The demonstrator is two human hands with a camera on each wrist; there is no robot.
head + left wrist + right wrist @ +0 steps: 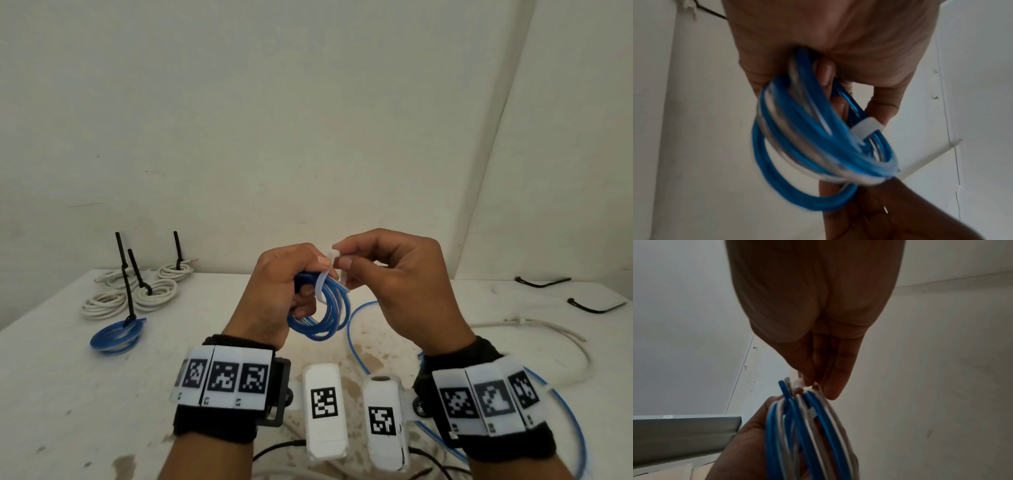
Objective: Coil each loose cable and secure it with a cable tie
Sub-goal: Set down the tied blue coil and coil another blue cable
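the left hand (274, 294) is gripping the blue coil (323, 308) above the table (51, 377), its fingers curling round one side of the loops so the bundle is not springing apart while the tie is going on. in the left wrist view those fingers (825, 73) are tucking through the centre of the coil, which is hanging blurred below the palm. the white cable tie (323, 277) is wrapping over the top of the coil, just beside the left thumb, placed where the loops are pressed closest together. the right hand (390, 284) is pinching the upper end of the tie between thumb and forefinger, right against the left thumb; i judge it is feeding the tail into the head or drawing it through, though the frames are too small to tell which. in the right wrist view the cut ends of the cable (786, 386) are poking up beside the pinch, so the tie is sitting near them, probably to trap them.

left of the coil, four tied coils (133, 298) are lying on the table with black tie tails standing up, three white and one blue. right of the coil, a loose white cable (534, 329) and two black ties (544, 282) are waiting. a loose blue cable (356, 342) is trailing under the right wrist, so several cables are remaining.
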